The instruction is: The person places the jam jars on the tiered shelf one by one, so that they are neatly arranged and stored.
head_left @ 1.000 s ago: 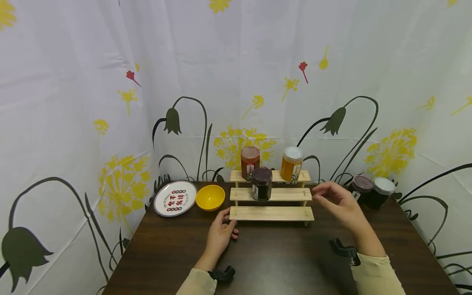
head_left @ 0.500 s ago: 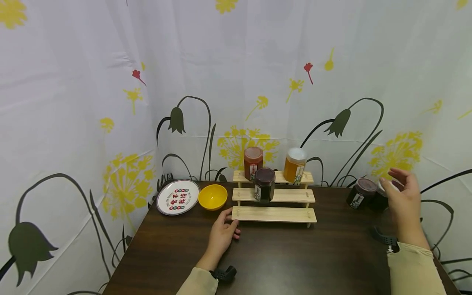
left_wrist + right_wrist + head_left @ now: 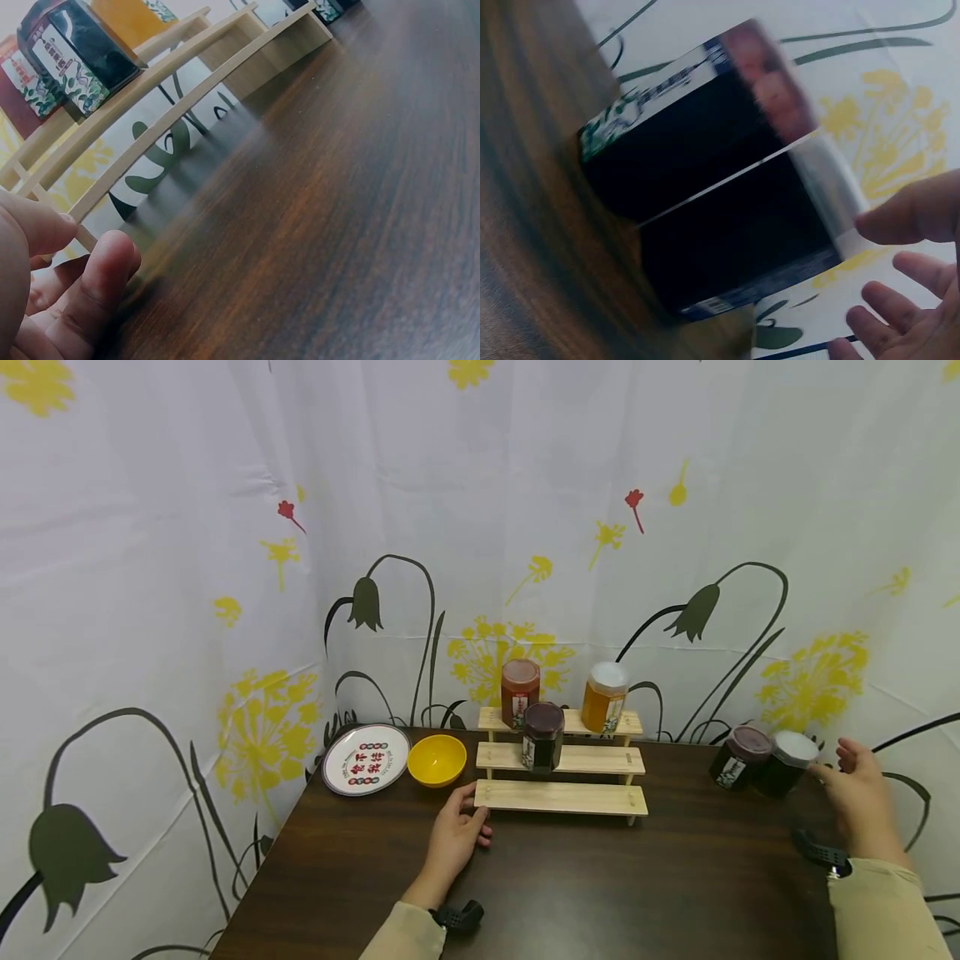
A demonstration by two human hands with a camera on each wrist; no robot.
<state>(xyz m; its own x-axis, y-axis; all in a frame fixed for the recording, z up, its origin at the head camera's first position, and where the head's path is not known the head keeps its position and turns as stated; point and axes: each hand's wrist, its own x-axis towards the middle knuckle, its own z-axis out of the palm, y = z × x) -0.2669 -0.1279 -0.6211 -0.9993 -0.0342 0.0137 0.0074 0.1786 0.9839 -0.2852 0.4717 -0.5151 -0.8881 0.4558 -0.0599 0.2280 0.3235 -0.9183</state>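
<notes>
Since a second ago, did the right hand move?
Yes. The right hand went rightward, away from the wooden step shelf, and is now beside the white-lidded jar at the table's far right, fingers spread and not gripping it.

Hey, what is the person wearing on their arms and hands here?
Both hands, left hand and right hand, are bare, with no gloves or rings visible. Each arm has a long beige sleeve that ends at the wrist. A small black camera mount is strapped at each wrist.
</notes>
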